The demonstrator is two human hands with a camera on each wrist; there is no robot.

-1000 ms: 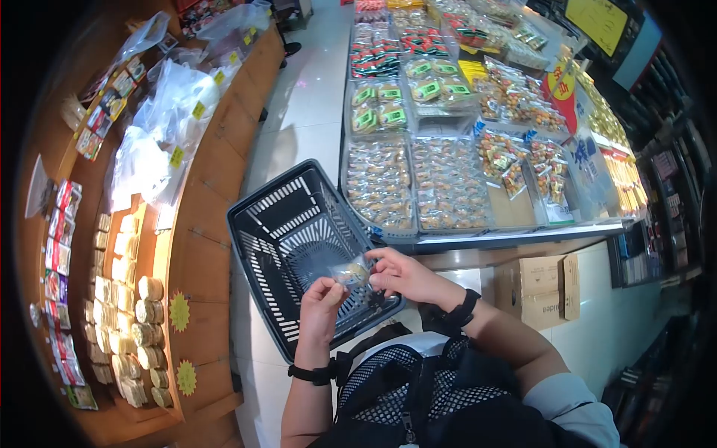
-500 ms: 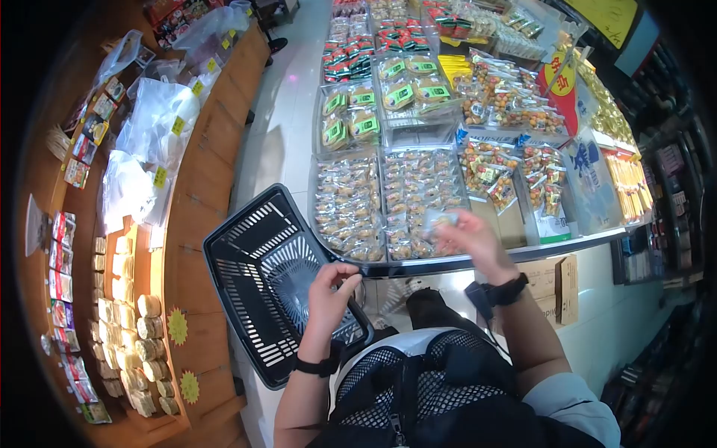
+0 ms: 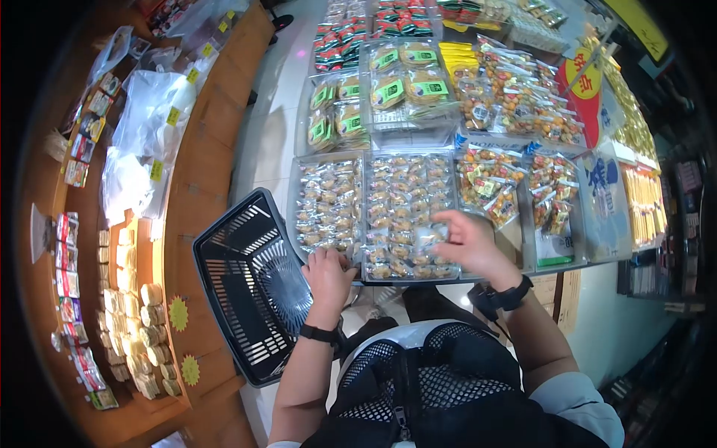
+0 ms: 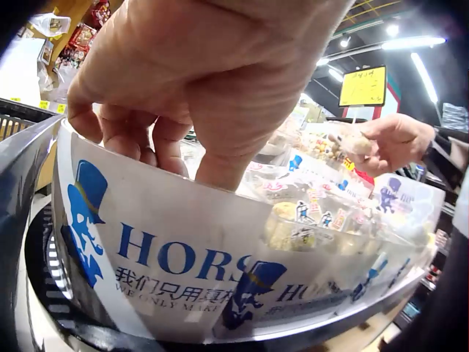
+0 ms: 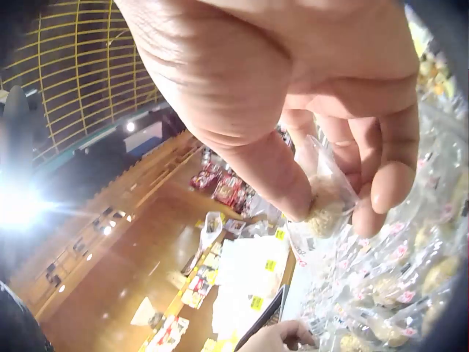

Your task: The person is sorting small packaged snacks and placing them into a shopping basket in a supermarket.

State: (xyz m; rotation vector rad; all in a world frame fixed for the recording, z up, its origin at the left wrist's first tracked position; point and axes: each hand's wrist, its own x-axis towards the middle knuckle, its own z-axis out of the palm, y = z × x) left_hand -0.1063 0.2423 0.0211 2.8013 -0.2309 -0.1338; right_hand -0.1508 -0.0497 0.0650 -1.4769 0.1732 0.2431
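Note:
My right hand [image 3: 478, 246] pinches a small clear-wrapped round biscuit [image 5: 326, 214] between thumb and fingers. It is over the second front tray of wrapped biscuits [image 3: 399, 190]. My left hand [image 3: 328, 278] is at the front of the neighbouring tray, which holds more wrapped biscuits [image 3: 326, 198]. In the left wrist view, its fingers and thumb reach down behind the printed white tray wall [image 4: 161, 235]. That wall hides the fingertips, so I cannot tell whether they grip anything.
A black shopping basket [image 3: 216, 299] stands left of the display, tilted beside my left arm. Farther back are green-labelled packs [image 3: 388, 89] and colourful snack bags [image 3: 489, 183]. A wooden shelf [image 3: 205, 149] lines the left side of the aisle.
My right hand moved from above the basket rightward to the second tray, carrying the wrapped biscuit. My left hand let go of the packet and went to the left tray's front wall.

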